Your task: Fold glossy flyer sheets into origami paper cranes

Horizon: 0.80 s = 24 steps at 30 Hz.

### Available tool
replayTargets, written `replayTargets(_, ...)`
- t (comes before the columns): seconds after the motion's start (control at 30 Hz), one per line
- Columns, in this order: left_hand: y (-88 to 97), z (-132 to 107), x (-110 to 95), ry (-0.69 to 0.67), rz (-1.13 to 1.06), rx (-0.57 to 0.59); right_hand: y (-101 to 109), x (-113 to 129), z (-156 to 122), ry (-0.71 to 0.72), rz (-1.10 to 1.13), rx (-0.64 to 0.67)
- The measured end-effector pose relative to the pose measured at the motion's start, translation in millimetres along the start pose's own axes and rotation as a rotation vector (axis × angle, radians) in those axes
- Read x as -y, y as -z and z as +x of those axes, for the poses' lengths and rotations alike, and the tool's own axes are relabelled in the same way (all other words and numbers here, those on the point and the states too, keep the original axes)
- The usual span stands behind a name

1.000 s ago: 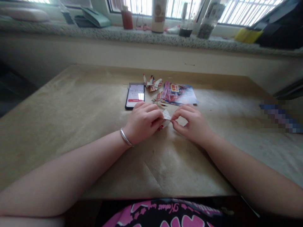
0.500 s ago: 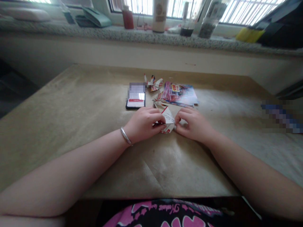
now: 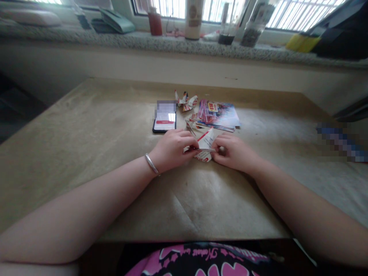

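Observation:
Between my hands is a folded piece of printed paper (image 3: 206,142), white with red edging and small lettering, its pointed flap tilted up. My left hand (image 3: 177,148) pinches its left side between thumb and fingers. At the right edge, my right hand (image 3: 233,152) grips the paper with thumb and forefinger. Just behind lies a folded paper piece (image 3: 192,122) with red and white print, and farther back another folded paper figure (image 3: 186,102) with pointed tips. A phone (image 3: 165,119) with a lit screen lies beyond my left hand.
A stack of colourful flyers (image 3: 220,114) lies behind my right hand on the tan-covered table (image 3: 138,203). Along the granite windowsill (image 3: 169,43) stand a red bottle (image 3: 155,23), a tall pale bottle (image 3: 193,19) and a clear jar (image 3: 255,25). A blurred blue item (image 3: 342,142) is at far right.
The paper's flap has tilted, and its tip now points up toward the right. My right hand has moved slightly lower, with its fingers curled further round the paper's edge.

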<state>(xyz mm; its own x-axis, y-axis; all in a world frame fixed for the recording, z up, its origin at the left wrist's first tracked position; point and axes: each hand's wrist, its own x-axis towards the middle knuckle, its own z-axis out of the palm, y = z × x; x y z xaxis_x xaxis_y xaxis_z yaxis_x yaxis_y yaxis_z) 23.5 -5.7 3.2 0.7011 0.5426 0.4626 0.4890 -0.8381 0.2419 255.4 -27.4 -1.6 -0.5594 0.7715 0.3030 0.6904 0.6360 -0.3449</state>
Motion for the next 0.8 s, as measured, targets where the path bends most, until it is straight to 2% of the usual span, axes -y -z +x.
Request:
replayTargets(0.17, -4.7, -0.6, 2.5, -0.009, 0.026, 0.033, -0.9, 2.1, 0.9, -0.025, 0.007, 0.048)
replayTargets(0.3, -3.5, -0.6, -0.1, 0.029, -0.034, 0.04, -1.8, 1.8, 1.1, -0.04, -0.001, 0.053)
replayTargets(0.37, -1.7, -0.8, -2.0, 0.079, -0.101, 0.017, -1.9, 0.9, 1.0, -0.046, 0.005, 0.028)
replayTargets(0.53, -2.1, -2.5, -1.5, 0.198, -0.323, -0.152, -1.5, 1.0, 0.3, -0.093, 0.094, -0.095)
replayTargets(0.67, -6.6, -2.9, 0.7, 0.201, -0.378, -0.15, -1.9, 1.4, -0.2, -0.168, 0.163, -0.12)
replayTargets(0.8, -7.1, -2.3, -0.3, 0.185, -0.34, -0.137, 2.5, -2.5, -2.2, -0.134, 0.275, -0.088)
